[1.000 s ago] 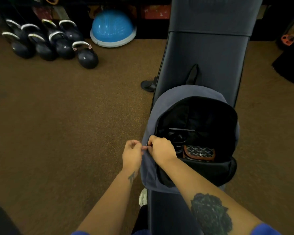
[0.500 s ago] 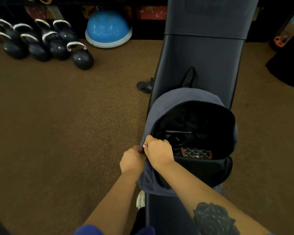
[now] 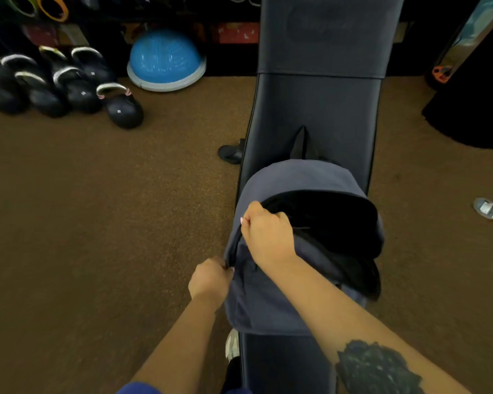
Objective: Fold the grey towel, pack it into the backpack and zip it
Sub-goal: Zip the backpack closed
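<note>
A grey-blue backpack [image 3: 293, 183] lies on a black padded bench [image 3: 319, 109]. Its main opening, dark inside, still gapes on the right side, while the left side is drawn together. My left hand [image 3: 209, 280] pinches the backpack's fabric at the left edge, low down. My right hand [image 3: 268, 234] is closed on the zipper further up the left side of the opening. The grey towel is not visible; the inside of the backpack is too dark to make out.
Brown carpet surrounds the bench. Several black kettlebells [image 3: 120, 106] and a blue balance dome [image 3: 165, 61] sit at the back left. A dark mat [image 3: 473, 109] lies at the right, a small metal object [image 3: 488, 207] near the right edge. My shoe [image 3: 232, 346] shows beside the bench.
My right hand has moved up along the left side of the opening, away from my left hand, and that side has closed over the contents seen before. The left hand stayed low.
</note>
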